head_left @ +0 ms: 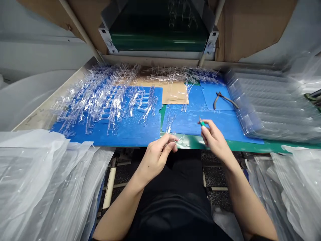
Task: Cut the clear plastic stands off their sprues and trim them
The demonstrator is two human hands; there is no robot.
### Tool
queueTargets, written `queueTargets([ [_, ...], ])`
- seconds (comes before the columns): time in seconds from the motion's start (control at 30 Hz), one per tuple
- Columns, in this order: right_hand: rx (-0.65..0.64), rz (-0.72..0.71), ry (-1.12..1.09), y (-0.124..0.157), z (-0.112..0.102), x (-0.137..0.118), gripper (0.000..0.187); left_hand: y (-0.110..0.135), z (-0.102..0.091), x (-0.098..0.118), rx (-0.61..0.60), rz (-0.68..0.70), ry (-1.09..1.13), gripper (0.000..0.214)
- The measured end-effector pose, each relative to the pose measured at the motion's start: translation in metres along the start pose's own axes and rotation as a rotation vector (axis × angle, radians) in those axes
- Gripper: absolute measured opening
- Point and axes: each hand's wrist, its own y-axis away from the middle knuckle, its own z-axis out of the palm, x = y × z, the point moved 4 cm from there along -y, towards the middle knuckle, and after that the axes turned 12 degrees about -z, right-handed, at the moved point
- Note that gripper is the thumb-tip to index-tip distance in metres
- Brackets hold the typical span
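Observation:
My left hand (160, 149) is closed, pinching a clear plastic piece (179, 139) above the table's front edge. Further right, my right hand (213, 137) grips a small green-handled tool (202, 123) with a short tip pointing up and away; its exact kind is too small to tell. The two hands are apart, and the tool does not touch the piece. Just beyond my left fingers, another clear plastic piece (170, 123) lies on the blue mat (193, 125). Dark-handled pliers (223, 97) rest open on the mat beyond my right hand.
Many tangled clear plastic parts (100, 97) cover the left of the table, with more along the back. A stack of clear trays (271, 103) stands at right. A green conveyor belt (160, 40) ends above the back edge. Plastic bags (45, 180) hang at both sides.

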Motion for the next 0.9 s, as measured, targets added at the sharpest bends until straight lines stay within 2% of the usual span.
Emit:
queueTargets([
  [0.07,-0.045,-0.071,0.061,0.038,0.016,-0.02,0.039,0.011,-0.007,0.002,0.066,0.139,-0.12,0.022],
  [0.17,-0.079,-0.209,0.225,0.075,0.032,-0.052,0.033,0.026,-0.012,0.003,0.117,0.322,-0.262,0.018],
  [0.27,-0.089,-0.345,0.335,0.092,0.041,-0.08,0.026,0.036,-0.011,0.003,0.164,0.441,-0.392,0.017],
  [0.4,-0.062,-0.497,0.463,0.099,0.047,-0.104,0.023,0.044,-0.011,0.006,0.215,0.546,-0.373,0.012],
  [0.53,-0.098,-0.517,0.496,0.101,0.051,-0.111,0.023,0.046,-0.012,0.009,0.232,0.55,-0.364,0.012],
  [0.77,-0.152,-0.472,0.453,0.104,0.05,-0.11,0.022,0.044,-0.011,0.01,0.234,0.567,-0.369,0.012],
  [0.9,-0.129,-0.442,0.414,0.105,0.047,-0.107,0.022,0.042,-0.01,0.008,0.223,0.57,-0.365,0.011],
])
